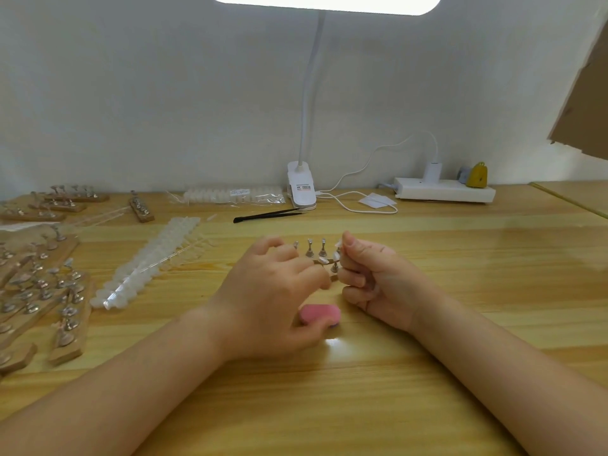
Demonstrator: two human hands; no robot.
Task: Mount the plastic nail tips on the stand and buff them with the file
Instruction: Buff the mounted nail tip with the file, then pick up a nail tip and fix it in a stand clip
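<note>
- A small wooden stand (324,261) is sitting on the table between the two hands, carrying a row of upright silvery metal holders; its base is largely hidden behind the fingers.
- A pale, translucent plastic nail tip (336,256) is showing at the stand's right end, touching the thumb and forefinger there; whether it is seated on a holder cannot be told.
- Another pale tip (323,260) is lying on a holder just left of it.
- A pink buffing file (319,314), block-shaped with rounded corners, is lying flat on the table nearer the person, partly covered by the left hand.
</note>
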